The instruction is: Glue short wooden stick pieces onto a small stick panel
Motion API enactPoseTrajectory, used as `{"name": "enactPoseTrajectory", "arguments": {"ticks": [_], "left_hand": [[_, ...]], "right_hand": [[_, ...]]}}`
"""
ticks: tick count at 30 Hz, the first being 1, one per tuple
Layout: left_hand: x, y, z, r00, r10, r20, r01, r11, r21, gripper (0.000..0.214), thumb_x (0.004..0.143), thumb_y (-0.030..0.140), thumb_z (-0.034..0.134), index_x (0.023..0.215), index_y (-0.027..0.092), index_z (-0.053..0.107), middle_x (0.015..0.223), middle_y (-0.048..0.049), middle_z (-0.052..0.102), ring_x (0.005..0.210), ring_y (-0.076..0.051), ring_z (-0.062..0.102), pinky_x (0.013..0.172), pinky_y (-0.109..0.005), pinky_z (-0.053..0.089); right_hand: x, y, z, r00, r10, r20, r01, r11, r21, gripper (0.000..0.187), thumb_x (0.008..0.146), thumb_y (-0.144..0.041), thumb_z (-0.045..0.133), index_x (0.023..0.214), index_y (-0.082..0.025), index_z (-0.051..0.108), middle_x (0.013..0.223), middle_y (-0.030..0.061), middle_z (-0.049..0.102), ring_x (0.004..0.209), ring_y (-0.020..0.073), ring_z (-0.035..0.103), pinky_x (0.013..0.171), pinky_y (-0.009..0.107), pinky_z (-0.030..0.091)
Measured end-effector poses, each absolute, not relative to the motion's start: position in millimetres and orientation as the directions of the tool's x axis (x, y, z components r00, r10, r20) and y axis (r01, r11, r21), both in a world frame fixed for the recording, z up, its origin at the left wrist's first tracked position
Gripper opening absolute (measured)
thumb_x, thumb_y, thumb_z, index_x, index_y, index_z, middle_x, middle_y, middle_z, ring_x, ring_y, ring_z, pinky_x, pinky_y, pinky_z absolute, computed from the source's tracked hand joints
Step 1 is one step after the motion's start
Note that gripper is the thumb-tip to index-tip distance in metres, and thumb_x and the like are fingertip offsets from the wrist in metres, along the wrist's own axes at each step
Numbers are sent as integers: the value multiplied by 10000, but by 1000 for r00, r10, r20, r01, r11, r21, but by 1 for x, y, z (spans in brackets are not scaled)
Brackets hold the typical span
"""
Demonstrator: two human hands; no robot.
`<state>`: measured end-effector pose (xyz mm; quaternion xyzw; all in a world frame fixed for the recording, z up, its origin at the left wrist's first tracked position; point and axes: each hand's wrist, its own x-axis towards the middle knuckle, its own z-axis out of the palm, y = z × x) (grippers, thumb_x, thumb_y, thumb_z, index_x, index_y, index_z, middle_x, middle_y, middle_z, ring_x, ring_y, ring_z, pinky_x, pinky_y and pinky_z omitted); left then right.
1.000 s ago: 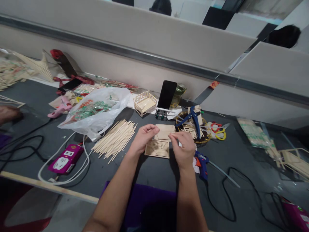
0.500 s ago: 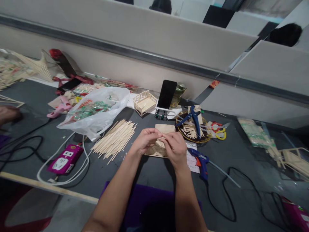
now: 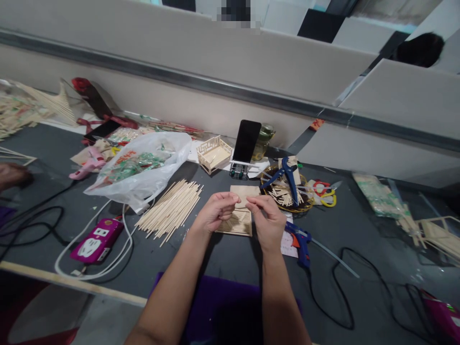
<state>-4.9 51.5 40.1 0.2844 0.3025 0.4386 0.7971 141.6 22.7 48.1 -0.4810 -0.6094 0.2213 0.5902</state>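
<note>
My left hand [image 3: 219, 209] is closed in a pinch above a small slatted panel of wooden sticks [image 3: 236, 224]. Facing it, my right hand [image 3: 266, 215] also pinches, thumb against forefinger. Whatever lies between the fingertips of either hand is too small to make out. Behind the panel lies a flat piece of light board [image 3: 244, 192]. To the left is a loose heap of thin wooden sticks [image 3: 172, 208]. Right of my right hand rests a blue glue gun [image 3: 301, 242] with a glue stick in its back, on a printed paper.
Behind stand a phone on a holder [image 3: 247, 141] and a small stick-built tray [image 3: 214, 154]. A basket [image 3: 302, 207] holds blue cutters [image 3: 289, 177]; scissors [image 3: 327, 197] lie beside it. A plastic bag [image 3: 143, 165] and purple power strip [image 3: 97, 240] are left. Another person's hand [image 3: 14, 176] shows far left.
My fingertips, which were together, have come apart, the right hand moving slightly right. More of the slatted panel shows between my hands.
</note>
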Motion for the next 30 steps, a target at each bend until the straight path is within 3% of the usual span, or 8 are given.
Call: {"name": "enactPoseTrajectory", "arguments": {"ticks": [5, 13, 17, 20, 24, 27, 30], "left_hand": [[-1, 50, 41, 470, 850, -239, -519, 485, 704, 285, 640, 326, 776, 664, 117, 584, 425, 119, 244, 361, 8, 111, 348, -138, 81], [7, 47, 35, 435, 855, -282, -462, 481, 745, 373, 552, 405, 824, 648, 110, 617, 402, 108, 286, 349, 4, 155, 365, -167, 78], [12, 45, 34, 462, 834, -303, -400, 500, 768, 407, 606, 480, 777, 705, 107, 651, 380, 94, 311, 358, -12, 209, 387, -166, 127], [13, 46, 35, 409, 872, -267, -426, 442, 789, 396, 618, 463, 776, 745, 104, 666, 388, 99, 302, 365, -10, 201, 394, -165, 129], [12, 48, 37, 282, 936, -212, -495, 331, 803, 337, 609, 390, 798, 751, 117, 658, 438, 103, 310, 370, 1, 151, 388, -179, 83], [14, 47, 40, 179, 967, -181, -463, 245, 852, 337, 605, 380, 798, 787, 125, 674, 480, 85, 364, 389, -5, 179, 394, -188, 97], [18, 44, 43, 106, 989, -104, -369, 136, 919, 312, 615, 376, 787, 798, 138, 704, 538, 43, 465, 447, -34, 290, 426, -189, 204]], "right_hand": [[140, 24, 42, 65, 830, 553, 403, 486, -776, 155, 809, -232, 655, 945, -252, 725, 836, 25, 599, 806, 163, 573, 741, 334, 472], [145, 24, 47, 1, 780, 626, 520, 535, -666, 73, 833, -208, 612, 816, -214, 682, 775, 18, 580, 793, 169, 538, 744, 333, 429], [150, 25, 44, 59, 823, 565, 512, 461, -725, 158, 882, -253, 522, 745, -190, 570, 750, 9, 549, 769, 161, 504, 735, 316, 394], [151, 29, 38, 238, 882, 407, 338, 317, -886, 247, 905, -336, 467, 706, -193, 499, 661, -27, 464, 640, 130, 443, 617, 270, 359], [149, 37, 34, 380, 904, 196, -131, 262, -956, 404, 864, -420, 509, 552, -203, 373, 533, -70, 313, 503, 91, 329, 516, 241, 317], [144, 38, 36, 319, 948, 2, -385, 132, -913, 342, 745, -414, 665, 570, -182, 483, 547, -64, 420, 507, 77, 406, 556, 235, 399], [140, 37, 38, 248, 961, -124, -504, 19, -864, 246, 631, -370, 769, 688, -178, 626, 642, -31, 576, 573, 88, 519, 622, 253, 475]]}}
